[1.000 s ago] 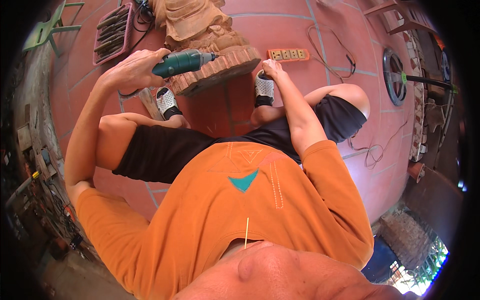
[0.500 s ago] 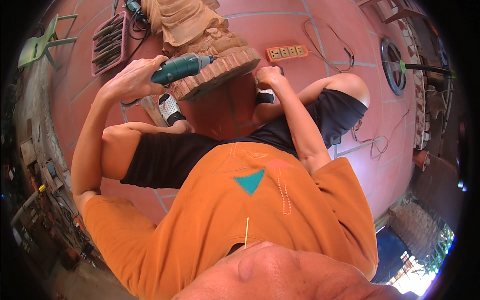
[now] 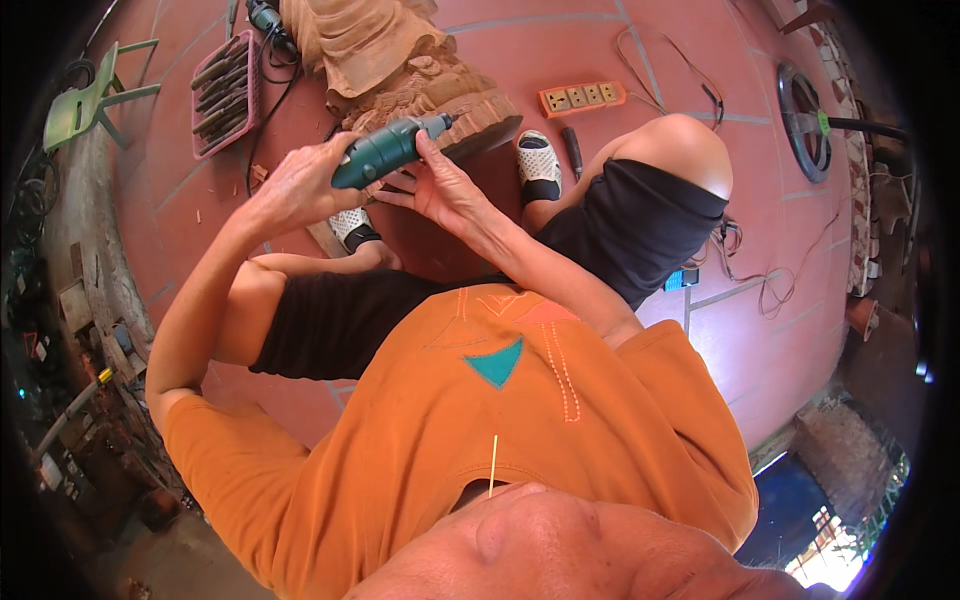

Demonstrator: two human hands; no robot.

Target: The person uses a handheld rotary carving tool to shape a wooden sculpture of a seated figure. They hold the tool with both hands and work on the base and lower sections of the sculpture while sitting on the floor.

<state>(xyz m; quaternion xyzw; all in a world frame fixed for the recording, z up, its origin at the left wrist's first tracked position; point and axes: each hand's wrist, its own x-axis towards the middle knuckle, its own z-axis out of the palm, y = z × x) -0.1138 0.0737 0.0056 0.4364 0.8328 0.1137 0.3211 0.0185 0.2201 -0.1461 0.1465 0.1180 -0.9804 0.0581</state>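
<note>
1. Carving (image 3: 370, 45) of brown wood lies at the top centre on red tiles (image 3: 510, 65), its base toward the person, and here, at that base, is all the action!
2. Green power tool (image 3: 385, 155), our star, sits right at the near side of the carving's base, its grey nose pointing to the right; whether the tip meets the wood, I cannot tell.
3. Left hand (image 3: 300, 180), just left of the base, has its fingers wrapped round the tool's rear end, a firm-looking clasp.
4. Right hand (image 3: 445, 190), on the near side of the carving, shows fingers spread under the tool and its thumb up by the nose; no closed grasp there, folks.
5. Left of the carving, a pink basket (image 3: 256, 80) carries a row of dark handled tools (image 3: 225, 95), and a second corded tool (image 3: 270, 22) lies between basket and carving.
6. Right of the carving, an orange power strip (image 3: 580, 97); a short dark rod (image 3: 572, 152) lies nearer the person, beside a white sandal (image 3: 537, 158).
7. Far left of the carving, a green chair (image 3: 80, 112); far right, a black ring (image 3: 788, 115).
</note>
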